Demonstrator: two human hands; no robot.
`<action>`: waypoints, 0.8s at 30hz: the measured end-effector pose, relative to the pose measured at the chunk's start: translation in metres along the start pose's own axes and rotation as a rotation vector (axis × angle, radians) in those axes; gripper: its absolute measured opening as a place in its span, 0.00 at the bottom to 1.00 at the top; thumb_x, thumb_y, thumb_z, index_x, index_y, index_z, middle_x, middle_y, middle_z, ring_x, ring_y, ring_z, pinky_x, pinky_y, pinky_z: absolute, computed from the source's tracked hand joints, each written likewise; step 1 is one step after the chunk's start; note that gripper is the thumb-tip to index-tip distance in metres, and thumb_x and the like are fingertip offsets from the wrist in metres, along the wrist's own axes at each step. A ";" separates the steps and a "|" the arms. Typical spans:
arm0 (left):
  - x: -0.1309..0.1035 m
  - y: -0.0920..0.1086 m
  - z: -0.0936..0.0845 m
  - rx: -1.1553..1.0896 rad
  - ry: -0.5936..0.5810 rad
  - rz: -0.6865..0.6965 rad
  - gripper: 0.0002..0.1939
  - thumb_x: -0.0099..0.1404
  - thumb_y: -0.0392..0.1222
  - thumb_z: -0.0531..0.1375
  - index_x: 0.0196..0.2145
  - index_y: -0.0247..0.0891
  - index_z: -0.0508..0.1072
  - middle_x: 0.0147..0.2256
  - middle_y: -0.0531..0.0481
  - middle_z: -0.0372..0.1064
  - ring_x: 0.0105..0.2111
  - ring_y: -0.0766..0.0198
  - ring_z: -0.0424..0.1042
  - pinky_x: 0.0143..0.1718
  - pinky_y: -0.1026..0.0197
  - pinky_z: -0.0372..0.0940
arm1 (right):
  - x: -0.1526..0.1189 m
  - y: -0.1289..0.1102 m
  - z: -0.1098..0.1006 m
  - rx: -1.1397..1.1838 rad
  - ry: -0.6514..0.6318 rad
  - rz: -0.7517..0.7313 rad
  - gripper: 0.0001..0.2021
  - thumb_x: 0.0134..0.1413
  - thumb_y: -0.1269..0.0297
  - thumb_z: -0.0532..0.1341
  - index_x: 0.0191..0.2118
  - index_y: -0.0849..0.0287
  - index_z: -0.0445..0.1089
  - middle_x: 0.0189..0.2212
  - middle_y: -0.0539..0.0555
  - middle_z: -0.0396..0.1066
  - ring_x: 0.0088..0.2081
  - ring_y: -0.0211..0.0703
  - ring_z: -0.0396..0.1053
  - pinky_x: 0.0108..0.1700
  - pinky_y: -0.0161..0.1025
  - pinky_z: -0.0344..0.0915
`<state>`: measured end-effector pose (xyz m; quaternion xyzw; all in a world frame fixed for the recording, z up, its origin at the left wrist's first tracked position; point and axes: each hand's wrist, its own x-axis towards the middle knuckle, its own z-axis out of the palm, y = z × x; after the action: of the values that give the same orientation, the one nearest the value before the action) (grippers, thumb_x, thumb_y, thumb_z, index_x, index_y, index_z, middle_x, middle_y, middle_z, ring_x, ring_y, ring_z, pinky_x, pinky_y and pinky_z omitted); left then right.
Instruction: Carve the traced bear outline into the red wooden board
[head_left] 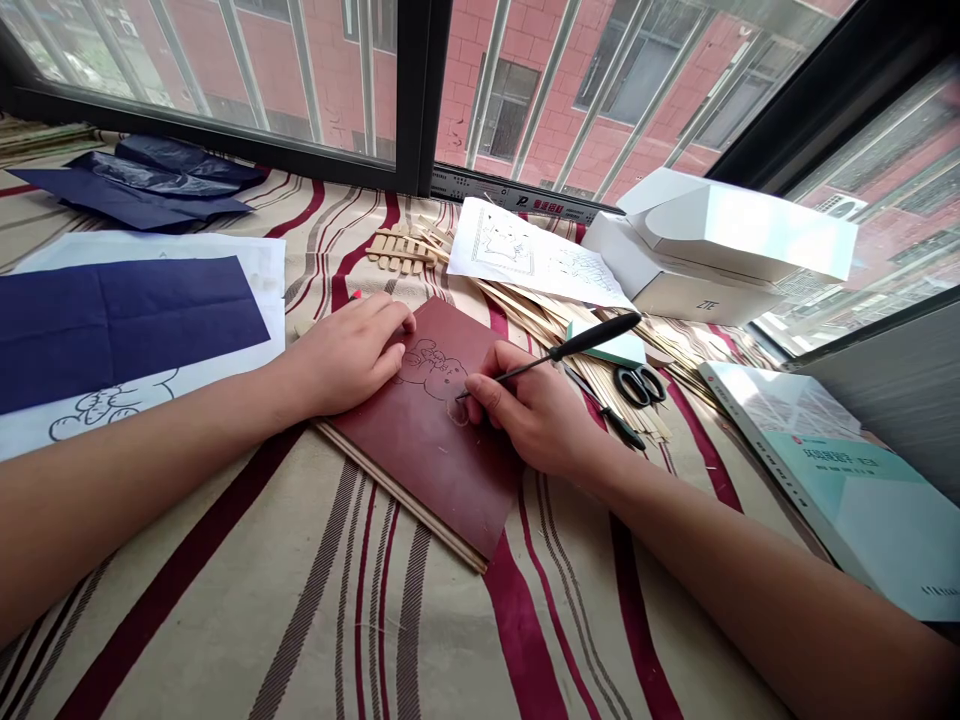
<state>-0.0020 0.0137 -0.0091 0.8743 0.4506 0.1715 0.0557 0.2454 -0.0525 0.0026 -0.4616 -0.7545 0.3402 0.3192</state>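
Observation:
A reddish-brown board (pixel 442 480) lies at an angle on the striped cloth, with a dark line drawing of a cartoon figure on its upper half. My right hand (pixel 525 405) is closed around a thin tool (pixel 596 335) with a black handle, its tip touching the board beside the drawing. Fainter lines show near the tip. My left hand (pixel 360 350) rests on the board's upper left edge, its fingers bent; whether it holds anything is hidden. A small red tip (pixel 355 295) shows just behind that hand.
Dark blue sheets (pixel 120 320) cover white paper at left. Behind the board lie wooden strips (pixel 525 315), a printed sheet (pixel 525 250) and black scissors (pixel 639 386). A white box (pixel 705 285) stands by the window; a book (pixel 847 470) lies at right.

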 end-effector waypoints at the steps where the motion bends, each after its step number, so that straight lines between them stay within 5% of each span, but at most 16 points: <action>1: 0.000 0.000 0.000 -0.001 -0.002 0.000 0.19 0.71 0.45 0.48 0.51 0.38 0.73 0.50 0.37 0.74 0.54 0.43 0.75 0.63 0.41 0.68 | 0.000 0.000 0.000 0.003 -0.004 0.002 0.12 0.72 0.62 0.59 0.32 0.52 0.63 0.26 0.48 0.75 0.27 0.39 0.67 0.34 0.39 0.63; 24: 0.000 0.000 0.000 0.015 0.011 0.011 0.20 0.70 0.46 0.47 0.50 0.36 0.72 0.48 0.37 0.73 0.54 0.43 0.75 0.63 0.42 0.68 | 0.001 -0.003 -0.005 -0.101 -0.049 -0.041 0.13 0.71 0.63 0.58 0.31 0.51 0.59 0.27 0.50 0.72 0.31 0.44 0.69 0.35 0.40 0.61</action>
<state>-0.0018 0.0135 -0.0093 0.8762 0.4474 0.1733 0.0455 0.2473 -0.0515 0.0080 -0.4529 -0.7876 0.3064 0.2839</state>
